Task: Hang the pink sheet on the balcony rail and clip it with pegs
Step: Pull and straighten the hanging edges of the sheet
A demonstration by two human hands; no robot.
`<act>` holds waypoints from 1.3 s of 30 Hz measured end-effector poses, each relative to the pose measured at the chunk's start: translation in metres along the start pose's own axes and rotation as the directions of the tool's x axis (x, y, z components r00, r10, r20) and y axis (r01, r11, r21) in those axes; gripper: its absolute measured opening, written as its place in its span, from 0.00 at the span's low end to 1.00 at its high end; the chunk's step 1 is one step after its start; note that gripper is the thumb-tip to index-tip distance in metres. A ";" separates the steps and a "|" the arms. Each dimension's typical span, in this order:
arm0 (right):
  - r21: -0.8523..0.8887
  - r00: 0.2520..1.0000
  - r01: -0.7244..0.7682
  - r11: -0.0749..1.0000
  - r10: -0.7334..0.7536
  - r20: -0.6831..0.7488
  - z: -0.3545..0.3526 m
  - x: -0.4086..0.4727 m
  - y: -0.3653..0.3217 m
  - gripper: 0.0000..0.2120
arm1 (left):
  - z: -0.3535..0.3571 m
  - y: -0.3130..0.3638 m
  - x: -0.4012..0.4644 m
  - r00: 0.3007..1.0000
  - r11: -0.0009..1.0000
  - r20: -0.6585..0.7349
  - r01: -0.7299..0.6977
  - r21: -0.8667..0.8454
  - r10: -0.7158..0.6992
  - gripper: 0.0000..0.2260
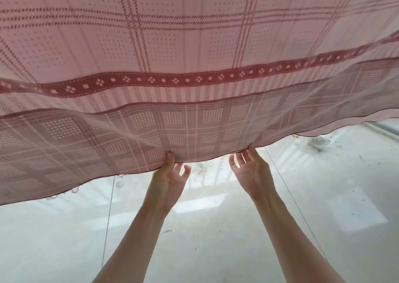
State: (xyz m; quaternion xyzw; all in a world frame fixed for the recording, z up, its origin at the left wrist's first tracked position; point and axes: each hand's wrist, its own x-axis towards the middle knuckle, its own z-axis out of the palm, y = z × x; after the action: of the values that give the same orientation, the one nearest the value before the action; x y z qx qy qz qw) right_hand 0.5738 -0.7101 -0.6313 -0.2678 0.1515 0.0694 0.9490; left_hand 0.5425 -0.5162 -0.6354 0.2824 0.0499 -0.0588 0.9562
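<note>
The pink sheet (194, 45), checked and dotted with a dark red patterned band, fills the upper half of the view and billows toward me. Its thin lower hem runs across the middle. My left hand (170, 175) pinches that hem, with the thumb lying on the front of the cloth. My right hand (250, 168) is just to the right, fingers spread, and only its thumb tip touches the hem. The balcony rail is hidden behind the sheet. No pegs are in view.
Below the sheet lies a pale glossy tiled floor (216, 228) with specks of dirt. A square floor drain (319, 143) sits at the right, near the sheet's edge. Loose threads hang from the hem at the left (73, 191).
</note>
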 end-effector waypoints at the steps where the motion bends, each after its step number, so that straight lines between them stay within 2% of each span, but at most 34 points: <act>1: -0.019 1.000 0.010 1.000 -0.010 0.001 0.000 0.000 -0.001 0.04 | 0.001 -0.001 0.001 1.000 1.000 -0.017 -0.015 -0.001 0.015 0.27; 5: -0.020 1.000 0.017 1.000 -0.017 -0.025 0.001 0.003 -0.001 0.04 | 0.003 -0.001 0.006 0.990 0.997 -0.127 -0.068 -0.032 0.064 0.31; 7: 0.007 0.999 0.011 1.000 -0.010 -0.040 0.001 0.004 0.000 0.03 | 0.000 0.000 0.010 0.988 0.996 -0.137 -0.080 -0.035 0.075 0.32; 12: 0.009 1.000 0.019 1.000 -0.019 -0.008 0.001 0.006 0.001 0.05 | -0.014 0.003 0.016 0.997 0.998 -0.025 -0.068 0.011 0.068 0.21; 16: 0.008 1.000 0.017 1.000 -0.017 -0.001 0.002 0.015 0.002 0.05 | -0.015 -0.001 0.027 0.987 0.990 -0.127 -0.108 -0.085 0.096 0.18; 19: -0.007 1.000 0.007 1.000 -0.007 -0.014 0.002 0.021 0.001 0.04 | -0.011 -0.001 0.037 0.960 0.977 -0.243 -0.171 -0.130 0.136 0.06; 24: -0.080 0.997 -0.055 0.995 0.051 -0.050 0.008 0.021 -0.010 0.06 | 0.000 0.004 0.038 0.931 0.986 -0.332 -0.165 -0.016 0.151 0.14; 27: -0.083 0.997 -0.074 0.994 0.072 -0.035 0.016 0.015 -0.034 0.06 | 0.007 0.005 0.038 0.926 0.993 -0.362 -0.114 -0.004 0.105 0.12; 28: -0.082 0.997 -0.077 0.994 0.075 -0.017 0.017 0.013 -0.044 0.05 | 0.011 0.004 0.038 0.929 0.994 -0.360 -0.105 -0.030 0.087 0.09; 30: -0.081 0.997 -0.069 0.994 0.071 0.020 0.014 0.013 -0.065 0.12 | 0.021 0.000 0.037 0.945 0.994 -0.323 -0.078 -0.082 0.048 0.05; 32: -0.036 0.998 -0.048 0.998 0.049 0.026 0.007 0.015 -0.082 0.19 | 0.032 -0.010 0.037 0.964 0.993 -0.265 -0.055 -0.101 0.027 0.17; 35: 0.108 1.000 -0.031 0.994 0.031 0.007 -0.010 0.018 -0.099 0.14 | 0.060 -0.038 0.042 0.982 0.998 -0.187 -0.018 -0.053 0.008 0.20; 39: 0.232 0.999 -0.033 0.972 0.031 0.013 -0.037 0.022 -0.132 0.08 | 0.110 -0.101 0.058 0.983 0.999 -0.180 0.043 -0.016 -0.045 0.08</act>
State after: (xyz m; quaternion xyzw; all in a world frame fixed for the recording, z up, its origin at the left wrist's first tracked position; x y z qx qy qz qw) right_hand 0.6138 -0.8400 -0.6045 -0.1522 0.1586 0.0677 0.9732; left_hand 0.5925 -0.6652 -0.6054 0.2798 0.1427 -0.0538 0.9479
